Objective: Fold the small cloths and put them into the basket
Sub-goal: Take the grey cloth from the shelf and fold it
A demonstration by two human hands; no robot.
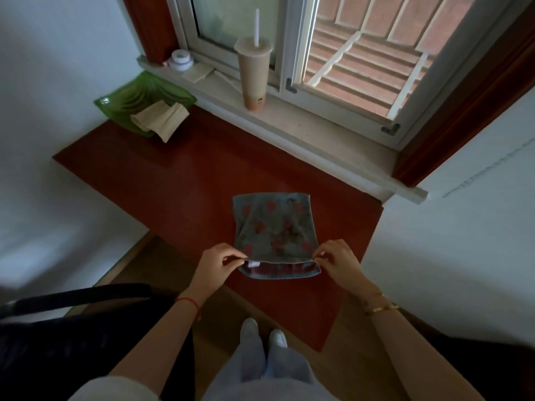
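Note:
A small grey cloth with red spots [273,227] lies on the dark red table [173,180], folded over so that its upper layer stops just short of the near edge. My left hand [215,263] pinches the near left corner of that upper layer. My right hand [337,260] pinches the near right corner. A green basket [124,99] stands at the table's far left corner, with a beige folded cloth [160,118] hanging out over its front rim.
A tall drink cup with a straw [254,76] stands on the windowsill, and a small white jar [181,60] sits to its left. White walls flank the table on both sides. A black chair back [78,296] is at my lower left.

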